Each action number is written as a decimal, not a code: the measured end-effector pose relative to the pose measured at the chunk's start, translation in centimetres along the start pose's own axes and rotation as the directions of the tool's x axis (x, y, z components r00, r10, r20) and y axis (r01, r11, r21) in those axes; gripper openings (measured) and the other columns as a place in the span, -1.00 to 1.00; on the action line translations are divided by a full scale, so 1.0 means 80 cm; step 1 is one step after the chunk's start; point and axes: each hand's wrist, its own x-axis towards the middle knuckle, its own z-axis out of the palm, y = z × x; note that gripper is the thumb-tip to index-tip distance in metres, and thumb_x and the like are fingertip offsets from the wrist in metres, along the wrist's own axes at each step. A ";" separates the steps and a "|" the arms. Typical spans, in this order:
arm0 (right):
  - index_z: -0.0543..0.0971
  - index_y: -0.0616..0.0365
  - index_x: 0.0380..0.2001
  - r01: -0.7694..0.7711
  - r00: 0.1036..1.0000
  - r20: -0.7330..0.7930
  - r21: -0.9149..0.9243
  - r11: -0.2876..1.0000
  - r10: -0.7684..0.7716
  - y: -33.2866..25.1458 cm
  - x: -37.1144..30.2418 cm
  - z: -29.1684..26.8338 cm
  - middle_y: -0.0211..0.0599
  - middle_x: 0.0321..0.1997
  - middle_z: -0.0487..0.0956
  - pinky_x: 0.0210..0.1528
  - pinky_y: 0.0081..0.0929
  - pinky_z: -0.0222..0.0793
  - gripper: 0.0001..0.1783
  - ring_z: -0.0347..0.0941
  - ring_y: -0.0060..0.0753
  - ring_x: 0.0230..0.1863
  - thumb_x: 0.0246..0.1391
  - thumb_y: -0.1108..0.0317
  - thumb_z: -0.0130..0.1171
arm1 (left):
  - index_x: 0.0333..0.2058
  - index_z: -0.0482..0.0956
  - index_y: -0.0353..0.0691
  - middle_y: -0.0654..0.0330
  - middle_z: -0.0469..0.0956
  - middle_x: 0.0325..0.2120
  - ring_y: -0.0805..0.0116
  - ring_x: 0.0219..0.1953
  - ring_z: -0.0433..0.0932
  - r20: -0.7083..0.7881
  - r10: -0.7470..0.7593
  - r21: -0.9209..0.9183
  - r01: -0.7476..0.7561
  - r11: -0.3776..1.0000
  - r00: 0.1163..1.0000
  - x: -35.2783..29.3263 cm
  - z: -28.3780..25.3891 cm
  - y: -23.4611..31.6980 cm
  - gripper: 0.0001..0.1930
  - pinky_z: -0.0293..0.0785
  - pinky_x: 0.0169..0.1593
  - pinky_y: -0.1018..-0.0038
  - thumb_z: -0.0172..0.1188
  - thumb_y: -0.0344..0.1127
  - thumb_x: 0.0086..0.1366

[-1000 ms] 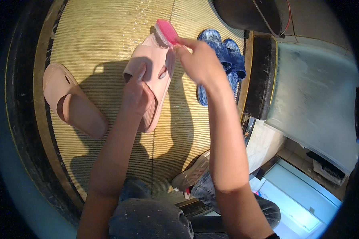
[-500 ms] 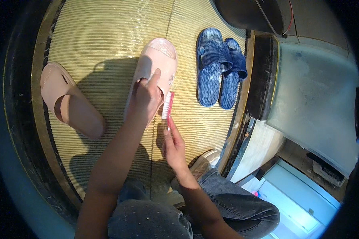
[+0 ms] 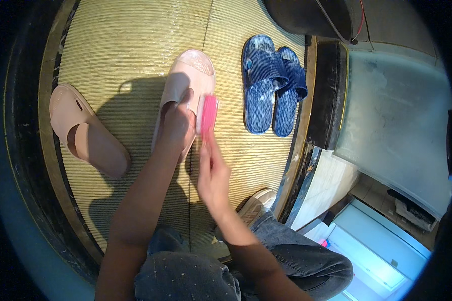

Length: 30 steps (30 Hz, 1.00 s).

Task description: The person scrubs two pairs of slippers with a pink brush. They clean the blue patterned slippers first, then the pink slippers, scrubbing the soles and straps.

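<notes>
My left hand (image 3: 178, 123) reaches into the foot opening of a pale pink slipper (image 3: 196, 80) and grips its strap, thumb on top. In my right hand (image 3: 213, 178) is a scrub brush (image 3: 210, 115) with a bright pink back and white bristles. Its bristles face the slipper's right side and seem to touch the strap there. The brush is slightly blurred. Part of the slipper's sole is hidden under my left hand and forearm. A matching pink slipper (image 3: 103, 153) lies apart on the left.
Two blue slippers (image 3: 259, 113) with whitish suds lie side by side on the right of the ribbed yellowish floor (image 3: 130, 40). A dark container (image 3: 311, 17) stands at the far right. Beyond the dark edging is a frosted panel (image 3: 391, 110). My shoe (image 3: 256, 205) rests near my right forearm.
The brush has moved farther up along the slipper's right side, and its pink back has turned into view. My right hand has gone with it. My left hand keeps its grip.
</notes>
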 end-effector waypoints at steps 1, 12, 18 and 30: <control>0.33 0.21 0.24 -0.023 0.999 0.024 0.021 1.000 0.023 -0.003 -0.020 0.000 0.09 -0.25 0.62 -0.37 -0.44 0.44 -0.51 0.57 -0.35 -0.43 0.32 0.23 -0.07 | 0.18 0.21 -0.44 -0.03 0.39 0.05 0.21 0.09 0.42 -0.028 0.012 0.057 -0.010 0.998 1.000 0.002 -0.007 0.001 -0.54 0.43 0.10 0.41 -0.02 -0.28 0.42; 0.40 0.18 0.19 0.024 1.000 0.015 -0.173 0.985 -0.022 -0.022 0.107 0.009 0.14 -0.50 0.56 -0.47 -0.26 0.43 -0.53 0.55 -0.05 -0.56 0.27 0.23 -0.02 | 0.14 0.27 -0.35 0.08 0.47 -0.07 0.32 -0.04 0.49 0.092 -0.020 0.014 0.019 1.000 0.996 0.007 -0.014 -0.005 -0.59 0.45 0.03 0.45 -0.04 -0.23 0.42; 0.39 0.16 0.20 0.145 0.988 -0.031 -0.109 0.983 -0.149 0.009 -0.022 0.020 0.09 -0.49 0.58 -0.50 -0.29 0.43 -0.52 0.56 -0.08 -0.57 0.21 0.36 0.05 | 0.11 0.30 -0.35 0.08 0.48 -0.12 0.33 -0.10 0.51 -0.042 -0.122 0.142 0.127 0.982 0.992 0.019 -0.032 -0.001 -0.57 0.49 -0.05 0.48 -0.01 -0.17 0.41; 0.38 0.17 0.20 0.089 0.996 0.046 -0.152 0.984 -0.083 -0.035 0.064 0.022 0.07 -0.60 0.55 -0.51 -0.24 0.42 -0.52 0.54 -0.01 -0.59 0.25 0.26 -0.02 | 0.31 0.04 -0.31 0.00 0.26 0.21 0.20 0.19 0.33 0.155 -0.106 0.056 0.098 0.994 0.982 0.001 -0.016 0.010 -0.41 0.25 0.24 0.34 -0.21 -0.05 0.47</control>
